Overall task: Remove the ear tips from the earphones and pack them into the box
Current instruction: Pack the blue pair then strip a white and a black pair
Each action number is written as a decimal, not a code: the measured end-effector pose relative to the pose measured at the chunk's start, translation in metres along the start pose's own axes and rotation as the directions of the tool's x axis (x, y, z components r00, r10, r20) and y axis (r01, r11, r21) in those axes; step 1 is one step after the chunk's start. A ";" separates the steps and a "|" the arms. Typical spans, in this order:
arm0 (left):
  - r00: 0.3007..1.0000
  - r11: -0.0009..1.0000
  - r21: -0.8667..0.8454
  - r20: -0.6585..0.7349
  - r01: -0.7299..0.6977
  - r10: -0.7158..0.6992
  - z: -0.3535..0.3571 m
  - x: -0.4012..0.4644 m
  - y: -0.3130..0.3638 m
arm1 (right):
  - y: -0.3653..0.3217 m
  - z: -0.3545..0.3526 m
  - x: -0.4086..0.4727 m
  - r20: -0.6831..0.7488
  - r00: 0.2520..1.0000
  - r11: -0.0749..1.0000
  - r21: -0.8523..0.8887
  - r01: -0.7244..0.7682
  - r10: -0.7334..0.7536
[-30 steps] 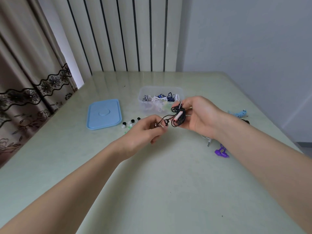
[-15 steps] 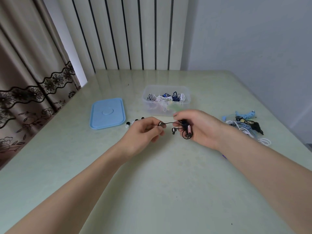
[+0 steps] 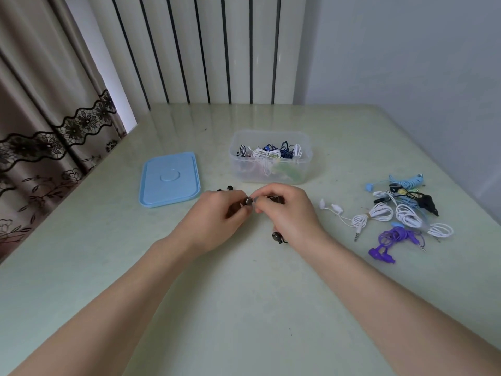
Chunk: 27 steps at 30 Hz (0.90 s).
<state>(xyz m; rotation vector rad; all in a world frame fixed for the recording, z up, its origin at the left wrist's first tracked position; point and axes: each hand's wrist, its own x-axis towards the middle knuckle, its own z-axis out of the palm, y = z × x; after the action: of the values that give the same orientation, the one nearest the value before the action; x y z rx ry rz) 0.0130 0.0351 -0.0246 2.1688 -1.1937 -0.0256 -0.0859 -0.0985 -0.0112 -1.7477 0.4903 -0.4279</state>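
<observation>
While both sets of fingertips pinch one dark earbud [image 3: 248,201], I see left hand [image 3: 214,218] and right hand [image 3: 287,213] curled together.
Its second bud [image 3: 276,236] dangles under my right palm; clear box [image 3: 303,169] sits just behind, blue lid [image 3: 170,179] to its left, loose earphones [image 3: 401,213] to the right.

Box [image 3: 271,158] at the tabletop's [image 3: 244,308] far middle, lid [image 3: 170,180] lying to its left. Loose ear tips [image 3: 230,188] between lid and hands; pile of earphones [image 3: 401,210] off right. Both hands meeting just before the box.
</observation>
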 end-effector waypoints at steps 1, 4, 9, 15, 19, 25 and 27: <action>1.000 1.000 0.002 -0.011 0.000 0.000 -0.002 0.000 -0.002 | 0.001 0.000 0.001 0.007 1.000 0.999 -0.029 0.022 -0.022; 1.000 1.000 0.014 -0.027 0.003 -0.002 -0.007 0.001 -0.007 | 0.004 -0.003 0.003 0.031 0.998 0.997 -0.051 0.058 -0.056; 0.994 1.000 -0.012 -0.109 0.006 -0.007 -0.015 0.006 -0.010 | 0.008 -0.006 0.007 0.038 0.997 0.996 -0.044 0.071 -0.070; 0.952 0.902 -0.400 -0.175 0.166 -0.253 -0.014 0.011 -0.021 | 0.015 -0.011 0.010 -0.002 0.992 0.991 -0.055 0.124 -0.124; 0.941 0.867 -0.469 -0.185 0.169 -0.284 -0.015 0.006 -0.027 | 0.025 -0.003 0.009 0.116 0.910 0.803 -0.435 0.408 -0.399; 0.943 0.937 -0.287 -0.206 0.198 -0.262 -0.028 -0.004 -0.037 | 0.024 -0.005 0.011 0.193 0.902 0.734 -0.527 0.428 -0.387; 0.947 0.971 -0.129 -0.232 0.199 -0.225 -0.029 -0.005 -0.043 | 0.023 -0.005 0.009 0.235 0.893 0.718 -0.532 0.449 -0.384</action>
<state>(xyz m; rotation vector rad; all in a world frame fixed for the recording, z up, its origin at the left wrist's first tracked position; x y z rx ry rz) 0.0519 0.0701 -0.0269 2.1274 -0.7998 0.0840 -0.0833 -0.1125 -0.0320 -2.4823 0.1316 -0.5339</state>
